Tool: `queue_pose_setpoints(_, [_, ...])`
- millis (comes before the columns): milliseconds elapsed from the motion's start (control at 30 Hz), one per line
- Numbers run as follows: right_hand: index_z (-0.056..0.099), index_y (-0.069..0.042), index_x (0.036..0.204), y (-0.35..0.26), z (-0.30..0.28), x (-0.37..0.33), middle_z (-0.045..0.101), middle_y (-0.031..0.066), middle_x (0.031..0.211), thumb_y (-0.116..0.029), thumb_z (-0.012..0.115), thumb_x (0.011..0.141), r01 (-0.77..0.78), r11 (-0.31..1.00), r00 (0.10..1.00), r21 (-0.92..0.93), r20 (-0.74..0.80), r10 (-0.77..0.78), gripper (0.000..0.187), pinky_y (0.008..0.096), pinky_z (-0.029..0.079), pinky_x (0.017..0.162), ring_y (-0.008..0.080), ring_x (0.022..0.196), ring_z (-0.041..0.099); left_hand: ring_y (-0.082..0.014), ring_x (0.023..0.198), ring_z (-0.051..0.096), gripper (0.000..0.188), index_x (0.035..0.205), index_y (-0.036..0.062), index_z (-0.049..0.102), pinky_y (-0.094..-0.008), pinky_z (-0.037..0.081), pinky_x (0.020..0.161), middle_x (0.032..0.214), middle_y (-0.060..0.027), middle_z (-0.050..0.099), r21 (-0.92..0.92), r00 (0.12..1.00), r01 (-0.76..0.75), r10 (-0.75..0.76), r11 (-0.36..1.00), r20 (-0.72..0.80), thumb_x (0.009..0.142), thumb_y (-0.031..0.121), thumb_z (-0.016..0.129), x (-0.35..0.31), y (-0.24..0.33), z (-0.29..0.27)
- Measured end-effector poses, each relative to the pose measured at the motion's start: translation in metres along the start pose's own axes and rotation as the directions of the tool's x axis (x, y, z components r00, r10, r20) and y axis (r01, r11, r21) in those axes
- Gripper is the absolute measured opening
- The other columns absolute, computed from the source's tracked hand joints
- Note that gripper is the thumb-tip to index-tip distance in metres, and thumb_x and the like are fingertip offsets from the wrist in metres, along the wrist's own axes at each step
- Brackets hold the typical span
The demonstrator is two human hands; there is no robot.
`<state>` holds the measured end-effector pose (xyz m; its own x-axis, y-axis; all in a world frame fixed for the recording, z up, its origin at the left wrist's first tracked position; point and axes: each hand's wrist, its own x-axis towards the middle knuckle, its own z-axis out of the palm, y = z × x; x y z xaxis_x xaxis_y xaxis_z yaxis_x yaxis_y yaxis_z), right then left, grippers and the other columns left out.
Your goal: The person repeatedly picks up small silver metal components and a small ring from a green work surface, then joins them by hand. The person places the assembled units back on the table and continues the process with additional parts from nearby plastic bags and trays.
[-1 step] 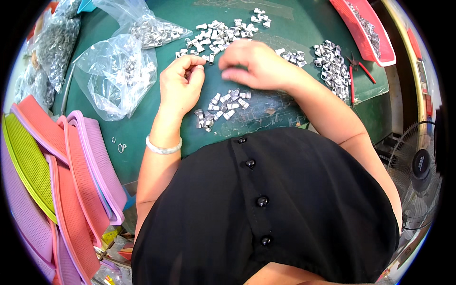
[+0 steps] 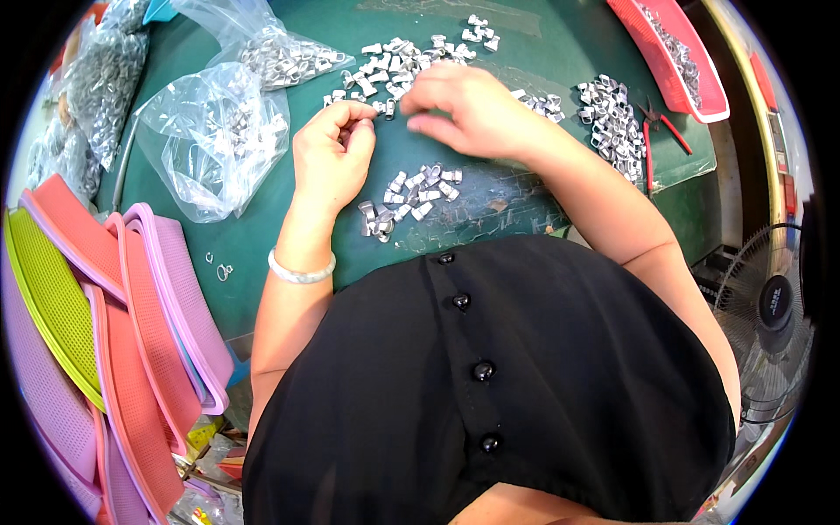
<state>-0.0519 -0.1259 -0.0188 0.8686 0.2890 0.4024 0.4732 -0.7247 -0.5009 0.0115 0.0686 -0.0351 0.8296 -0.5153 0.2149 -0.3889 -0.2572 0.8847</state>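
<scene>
My left hand (image 2: 332, 162) has its thumb and forefinger pinched together at the near edge of a heap of small silver metal clasps (image 2: 398, 68). Whatever sits in that pinch is too small and covered to make out. To its right, my right hand (image 2: 472, 114) hovers palm down over the near side of the heap, fingers bent and thumb apart, with nothing visible between them. A smaller pile of the same clasps (image 2: 424, 192) lies on the green table (image 2: 516, 188) between my wrists and my body.
Clear plastic bags (image 2: 214, 144) of metal parts lie at left. More clasps (image 2: 610, 122) and red-handled pliers (image 2: 649, 144) lie at right, near a pink basket (image 2: 713, 103) of parts. Stacked coloured baskets (image 2: 149, 332) fill the lower left; a fan (image 2: 770, 306) stands lower right.
My right hand has shifted slightly away from me, toward the heap, its thumb now more apart from the fingers. My left hand has barely moved.
</scene>
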Motion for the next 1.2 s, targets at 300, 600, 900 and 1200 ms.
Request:
queue_pose_setpoints(300, [0.064,-0.006,0.085,0.009,0.019,0.02,0.056,0.0045,0.081,-0.009,0.066,0.072,0.124,0.966,0.992,-0.225,0.005,-0.126,0.013,0.0342,0.046,0.075,0.0243,0.085,0.054,-0.0051,0.057,0.05,0.01,0.086,-0.0004,0.064,-0.0204,0.043,0.054,0.07,-0.0021,0.059,-0.003,0.996,0.086,-0.086,0.996,-0.018,0.077,0.003,0.06,0.0,-0.002,-0.002])
queue_pose_setpoints(600, [0.065,-0.003,0.092,0.002,0.011,0.015,0.063,0.0054,0.086,-0.006,0.062,0.081,-0.181,0.903,0.975,0.39,-0.047,0.216,0.012,0.0279,0.047,0.074,0.0166,0.082,0.06,-0.0038,0.053,0.044,0.028,0.099,0.0028,0.061,-0.0195,0.041,0.051,0.065,0.0016,0.054,0.022,0.999,0.042,-0.042,0.999,-0.002,0.073,0.008,0.07,-0.002,0.006,0.003])
queue_pose_setpoints(900, [0.063,-0.001,0.094,-0.002,0.006,0.012,0.063,0.0059,0.089,-0.003,0.06,0.082,-0.047,0.895,0.994,0.443,-0.065,0.084,0.012,0.027,0.046,0.076,0.0153,0.085,0.059,-0.0021,0.057,0.043,0.03,0.103,0.0026,0.061,-0.0174,0.039,0.053,0.069,0.004,0.053,-0.233,1.0,-0.008,0.008,0.972,0.001,0.074,0.003,0.069,-0.001,-0.004,0.008])
queue_pose_setpoints(1200, [0.063,0.0,0.094,0.002,0.009,0.009,0.062,0.0057,0.091,0.002,0.059,0.082,-0.09,0.785,0.988,0.613,-0.041,0.146,0.013,0.0257,0.046,0.077,0.014,0.086,0.058,-0.0029,0.069,0.048,0.02,0.098,0.0003,0.057,-0.0162,0.041,0.061,0.081,0.0024,0.056,-0.5,0.997,0.03,0.008,0.865,0.073,0.079,0.001,0.065,-0.002,0.003,0.005])
